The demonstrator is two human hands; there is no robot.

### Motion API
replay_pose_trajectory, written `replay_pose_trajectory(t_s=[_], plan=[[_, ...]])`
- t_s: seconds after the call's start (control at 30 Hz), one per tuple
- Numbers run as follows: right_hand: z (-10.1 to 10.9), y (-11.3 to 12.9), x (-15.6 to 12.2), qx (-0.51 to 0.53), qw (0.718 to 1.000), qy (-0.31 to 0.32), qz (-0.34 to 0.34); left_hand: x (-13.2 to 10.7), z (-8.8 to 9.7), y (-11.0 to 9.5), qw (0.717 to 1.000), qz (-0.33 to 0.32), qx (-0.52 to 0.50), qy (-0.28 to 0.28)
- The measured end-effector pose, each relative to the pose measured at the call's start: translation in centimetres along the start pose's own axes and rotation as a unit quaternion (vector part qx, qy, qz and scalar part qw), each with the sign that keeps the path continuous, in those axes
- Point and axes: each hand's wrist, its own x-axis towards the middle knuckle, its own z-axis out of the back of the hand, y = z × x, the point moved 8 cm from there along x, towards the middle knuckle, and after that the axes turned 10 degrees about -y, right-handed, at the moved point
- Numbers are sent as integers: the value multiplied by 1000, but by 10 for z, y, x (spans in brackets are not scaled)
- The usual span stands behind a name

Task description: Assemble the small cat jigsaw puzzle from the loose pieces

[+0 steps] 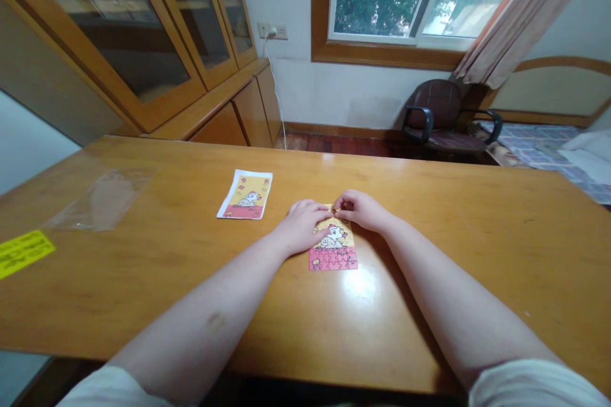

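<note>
A small jigsaw puzzle [333,258] lies on the wooden table, its pieces joined into a white cartoon animal on yellow above a pink band. My left hand [304,226] rests flat across the puzzle's left side, fingers stretched out and covering part of the yellow area. At the upper right edge, my right hand [359,210] has thumb and fingers pinched together on a small puzzle piece [335,210], mostly hidden by the fingertips. To the left lies a printed picture card [247,194] with the same design and a white border, apart from both hands.
On the left of the table [157,280] are a clear plastic bag [107,200] and a yellow label [25,253] with dark writing. Beyond the far edge stand a glass-door cabinet [198,86], an office chair [442,116] and a bed [539,140].
</note>
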Motion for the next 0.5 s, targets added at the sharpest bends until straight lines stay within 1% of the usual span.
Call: replay_pose_trajectory(t_s=[0.1,0.2,0.37,0.43,0.5], plan=[[1,-1,0,18,1000,2,-8,0,-1,1,1000,1,0,2],[2,-1,0,14,1000,0,-14,0,-1,0,1000,0,-2,2],[-1,-3,0,9,999,7,-40,-2,3,-8,1000,-10,4,0],[0,-3,0,3,999,7,-34,-3,4,-11,1000,-12,8,5],[0,0,1,-13,1000,9,-9,-4,4,-14,1000,-17,14,13]])
